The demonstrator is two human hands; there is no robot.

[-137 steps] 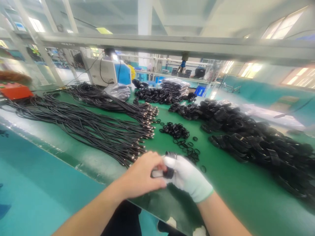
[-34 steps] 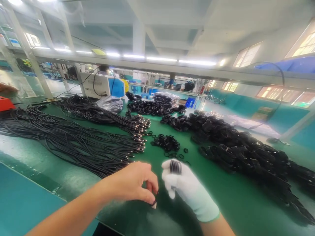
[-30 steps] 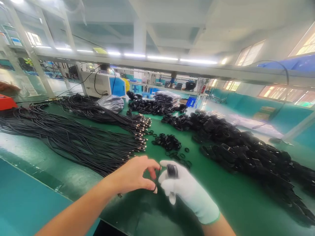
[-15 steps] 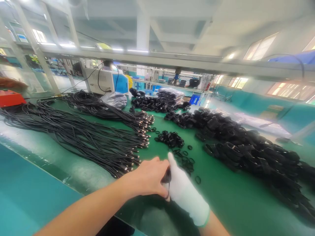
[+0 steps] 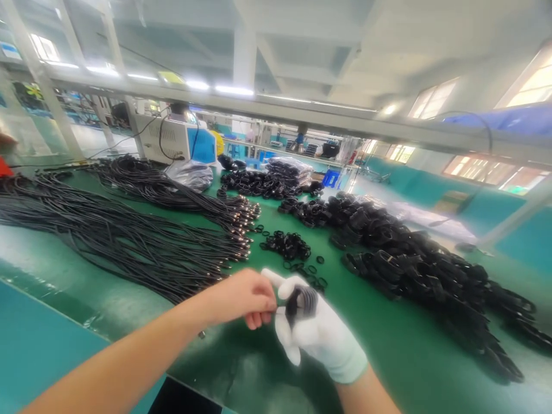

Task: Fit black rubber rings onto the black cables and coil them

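Observation:
A small coil of black cable (image 5: 307, 302) lies against the palm of my right hand (image 5: 325, 333), which wears a white glove and is closed around it. My bare left hand (image 5: 248, 299) meets the gloved fingers on the coil's left side. Its thumb and forefinger are pinched together, and what sits between them is too small to make out. Just past the hands, several small black rings (image 5: 287, 246) form a loose pile on the green table mat (image 5: 267, 368). Long black cables (image 5: 129, 241) with metal plugs are spread out to the left of my hands.
A heap of coiled black cables (image 5: 388, 253) covers the right side. Farther back are more coils (image 5: 259, 184), clear-wrapped packs (image 5: 288, 169) and a white and blue machine (image 5: 176, 141). A shelf beam (image 5: 280, 109) crosses above the table. Part of another person's hand (image 5: 6, 140) shows at far left.
My left hand has moved left off the top of the coil, now pinching beside it. The gloved hand has turned, bringing the coil into sight. The whole view has shifted slightly.

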